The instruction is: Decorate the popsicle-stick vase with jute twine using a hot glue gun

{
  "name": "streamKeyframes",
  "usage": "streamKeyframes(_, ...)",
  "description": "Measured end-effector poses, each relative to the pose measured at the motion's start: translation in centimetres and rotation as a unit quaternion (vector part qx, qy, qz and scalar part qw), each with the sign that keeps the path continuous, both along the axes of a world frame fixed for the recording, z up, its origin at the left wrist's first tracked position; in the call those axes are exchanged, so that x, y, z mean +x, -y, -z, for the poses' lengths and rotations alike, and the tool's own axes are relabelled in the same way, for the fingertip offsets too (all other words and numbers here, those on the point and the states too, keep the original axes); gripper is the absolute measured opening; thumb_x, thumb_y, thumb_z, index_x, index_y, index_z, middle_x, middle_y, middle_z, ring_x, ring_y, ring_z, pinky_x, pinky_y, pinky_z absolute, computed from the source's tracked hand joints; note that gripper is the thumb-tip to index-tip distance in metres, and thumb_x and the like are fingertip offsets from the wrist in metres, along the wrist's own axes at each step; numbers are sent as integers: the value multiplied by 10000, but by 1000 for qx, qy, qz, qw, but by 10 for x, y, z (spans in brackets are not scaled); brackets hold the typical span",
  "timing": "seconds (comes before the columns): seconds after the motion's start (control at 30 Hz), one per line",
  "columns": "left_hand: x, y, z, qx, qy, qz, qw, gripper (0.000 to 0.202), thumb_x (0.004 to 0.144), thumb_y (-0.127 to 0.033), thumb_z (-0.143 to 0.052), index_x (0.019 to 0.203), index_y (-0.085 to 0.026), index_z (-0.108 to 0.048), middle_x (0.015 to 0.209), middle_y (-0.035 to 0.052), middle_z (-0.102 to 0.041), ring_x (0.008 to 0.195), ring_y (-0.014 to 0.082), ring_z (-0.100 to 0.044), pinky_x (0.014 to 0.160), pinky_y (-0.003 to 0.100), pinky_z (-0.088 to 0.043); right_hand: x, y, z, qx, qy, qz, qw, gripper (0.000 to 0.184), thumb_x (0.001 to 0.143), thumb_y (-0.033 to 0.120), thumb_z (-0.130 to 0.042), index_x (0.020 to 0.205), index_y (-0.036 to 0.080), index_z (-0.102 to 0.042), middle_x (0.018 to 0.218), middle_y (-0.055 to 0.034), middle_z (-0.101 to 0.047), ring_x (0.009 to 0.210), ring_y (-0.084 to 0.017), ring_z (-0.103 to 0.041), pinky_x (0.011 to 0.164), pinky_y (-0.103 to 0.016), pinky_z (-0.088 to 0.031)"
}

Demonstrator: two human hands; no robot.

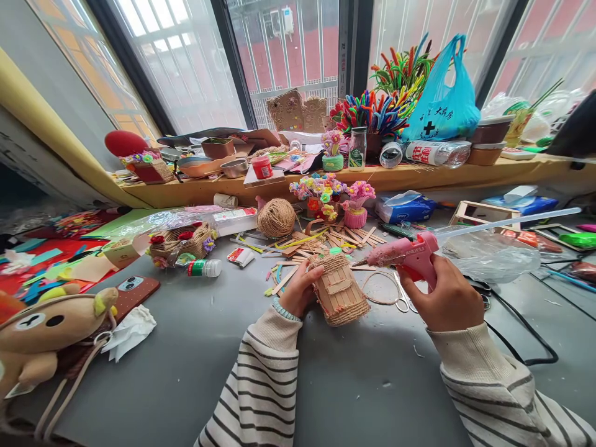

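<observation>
My left hand (pixel 300 289) grips a small craft container (pixel 338 290) wrapped in jute twine and faced with wooden sticks, held on the grey table (pixel 209 360). My right hand (pixel 447 297) is closed around the handle of a pink hot glue gun (pixel 410 253). Its nozzle points left, just right of the container's top. A long clear glue stick (pixel 507 222) juts from the gun's back toward the right. Loose wooden sticks (pixel 326 241) lie just behind the container.
A ball of jute twine (pixel 275 218), pipe-cleaner flower pots (pixel 326 195), scissors (pixel 400 298), a phone (pixel 133 290), a plush bear (pixel 51 329), a woven basket (pixel 184 242) and a glue bottle (pixel 205 268) lie around. A black cord (pixel 526 329) runs right. The window ledge (pixel 419 177) holds jars and a blue bag (pixel 440 105).
</observation>
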State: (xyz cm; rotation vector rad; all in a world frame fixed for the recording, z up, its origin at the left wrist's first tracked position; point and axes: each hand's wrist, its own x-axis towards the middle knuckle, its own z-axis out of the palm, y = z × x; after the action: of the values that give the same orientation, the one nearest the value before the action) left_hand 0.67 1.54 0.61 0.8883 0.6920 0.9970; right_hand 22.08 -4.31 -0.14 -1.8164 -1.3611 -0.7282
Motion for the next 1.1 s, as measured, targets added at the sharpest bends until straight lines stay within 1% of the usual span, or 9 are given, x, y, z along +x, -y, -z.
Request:
streamKeyframes(0.1, 0, -1, 0, 0, 3, 4, 1000, 369, 633, -303, -676, 966, -196, -557, 969, 42, -633, 921, 230, -575, 778, 346, -436, 0, -1, 1, -4, -3, -12, 1000, 457, 733, 504, -503, 922, 97, -594, 696, -71, -610, 567, -165, -534, 476, -257, -337)
streamKeyframes(0.27, 1, 0, -1, 16, 19, 11, 1000, 393, 629, -300, -682, 987, -195, -559, 979, 45, -634, 958, 238, -565, 819, 354, -427, 3, -3, 5, 19, 29, -14, 999, 405, 768, 457, -502, 928, 97, -596, 705, -69, -621, 570, -158, -548, 465, -249, -336)
streamKeyframes(0.4, 1, 0, -1, 6, 12, 4, 1000, 392, 624, -299, -686, 974, -186, -551, 955, 40, -637, 920, 220, -575, 799, 337, -432, 10, -6, 7, 31, 65, -45, 996, 383, 778, 455, -488, 903, 109, -595, 671, -54, -612, 535, -138, -534, 444, -232, -329)
streamKeyframes(0.5, 0, 0, -1, -2, 10, 2, 1000, 389, 625, -302, -685, 969, -189, -542, 935, 35, -636, 886, 208, -582, 773, 328, -439, 13, -7, 9, 39, 86, -53, 994, 387, 786, 472, -465, 878, 119, -593, 625, -38, -587, 514, -129, -519, 435, -226, -321)
streamKeyframes(0.57, 0, 0, -1, -4, 8, 4, 1000, 393, 623, -309, -685, 968, -193, -538, 931, 33, -635, 876, 208, -584, 761, 327, -441, 12, -7, 8, 39, 84, -47, 995, 398, 797, 477, -449, 884, 117, -593, 635, -42, -594, 514, -130, -519, 434, -228, -318)
streamKeyframes(0.7, 0, 0, -2, -1, 5, 4, 1000, 394, 617, -313, -686, 963, -192, -542, 939, 32, -631, 885, 207, -579, 768, 325, -438, 6, -4, 6, 24, 46, -39, 998, 424, 825, 463, -417, 945, 96, -591, 713, -75, -631, 564, -149, -549, 455, -240, -336)
streamKeyframes(0.87, 0, 1, -3, -2, -5, 4, 1000, 399, 619, -320, -682, 968, -188, -541, 955, 36, -627, 908, 217, -571, 760, 327, -437, 4, -2, 5, 9, 25, -48, 999, 425, 829, 457, -416, 956, 92, -593, 746, -94, -640, 605, -168, -574, 482, -255, -353)
streamKeyframes(1.1, 1, 1, -5, -7, -3, 1, 1000, 391, 601, -318, -696, 939, -190, -547, 926, 31, -631, 882, 215, -576, 747, 325, -436, 4, -3, 6, 5, 33, -31, 999, 469, 838, 503, -362, 951, 110, -591, 742, -75, -638, 593, -162, -564, 480, -248, -337)
